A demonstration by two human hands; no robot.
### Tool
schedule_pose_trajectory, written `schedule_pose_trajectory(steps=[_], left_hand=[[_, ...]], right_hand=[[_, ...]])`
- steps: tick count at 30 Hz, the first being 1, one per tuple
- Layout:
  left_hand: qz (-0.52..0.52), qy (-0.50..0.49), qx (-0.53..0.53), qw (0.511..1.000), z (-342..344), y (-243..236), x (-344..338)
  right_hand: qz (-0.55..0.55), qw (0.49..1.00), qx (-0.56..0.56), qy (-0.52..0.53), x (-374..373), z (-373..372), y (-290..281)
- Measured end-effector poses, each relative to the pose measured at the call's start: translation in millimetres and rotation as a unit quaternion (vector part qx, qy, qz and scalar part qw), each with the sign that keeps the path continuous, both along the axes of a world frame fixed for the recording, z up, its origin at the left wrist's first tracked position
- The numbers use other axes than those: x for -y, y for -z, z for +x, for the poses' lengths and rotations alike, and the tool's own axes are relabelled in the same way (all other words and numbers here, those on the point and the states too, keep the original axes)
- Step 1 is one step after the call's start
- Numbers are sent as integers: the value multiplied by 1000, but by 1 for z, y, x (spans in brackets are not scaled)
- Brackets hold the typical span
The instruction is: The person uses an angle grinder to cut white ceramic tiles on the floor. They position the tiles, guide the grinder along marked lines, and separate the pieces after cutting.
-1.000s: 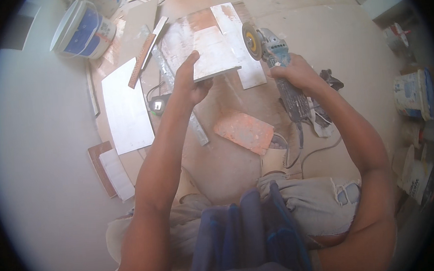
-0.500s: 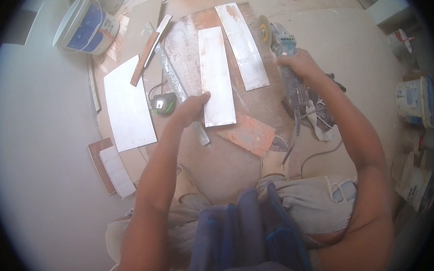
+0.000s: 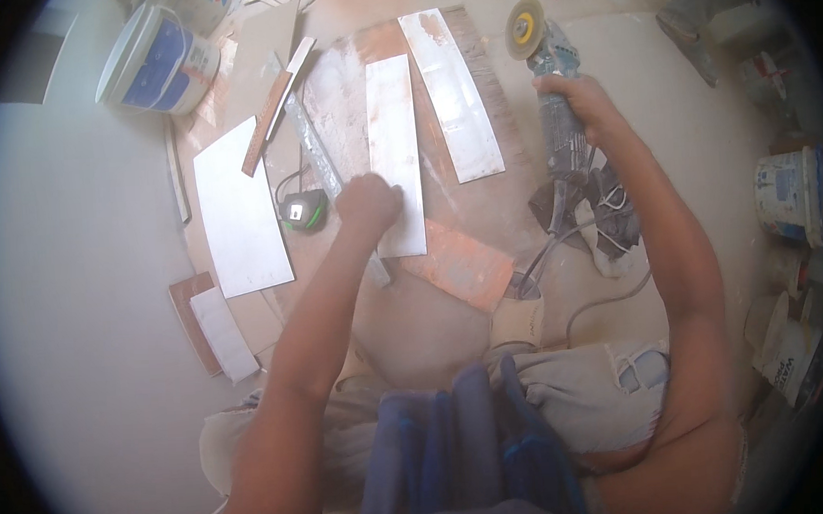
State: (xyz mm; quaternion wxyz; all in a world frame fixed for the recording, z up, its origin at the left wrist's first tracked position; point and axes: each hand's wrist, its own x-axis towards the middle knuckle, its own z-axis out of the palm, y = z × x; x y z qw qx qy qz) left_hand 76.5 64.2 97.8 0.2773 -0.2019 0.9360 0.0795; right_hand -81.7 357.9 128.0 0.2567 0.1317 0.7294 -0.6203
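Note:
In my right hand (image 3: 578, 104) is an angle grinder (image 3: 566, 142), gripped round its body, its yellow-centred disc (image 3: 524, 30) facing up and away from the white strips. Whether the disc is spinning I cannot tell. My left hand (image 3: 369, 205) is closed, knuckles up, over the left edge of a long white tile strip (image 3: 393, 118); anything inside its fingers is hidden. To the right of that strip lies a second white strip (image 3: 454, 96) with brown smears. Under the left wrist runs a grey metal bar (image 3: 313, 146), and a black-and-green tape measure (image 3: 303, 211) sits beside it.
A wide white tile (image 3: 240, 210) and two narrow offcuts (image 3: 222, 332) lie at left. An orange-stained piece (image 3: 458, 264) is by my foot. The grinder's cord (image 3: 604, 295) curls at right. Buckets (image 3: 161, 65) stand far left and along the right. Another person's leg (image 3: 710, 13) shows far right.
The grinder has risen and turned, its disc now showing more of its face. My left hand has moved from the strip's edge further over it and curled. Another person's leg has come in at far right.

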Motion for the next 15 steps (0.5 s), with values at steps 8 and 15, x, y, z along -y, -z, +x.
schedule_pose_trajectory(steps=[8,15], left_hand=[[4,447,-242,861,-24,81,-64],[-59,562,-239,790,-70,120,-78]], right_hand=[[-78,996,12,46,2,-23,-4],[-136,988,-19,66,-3,-38,1]])
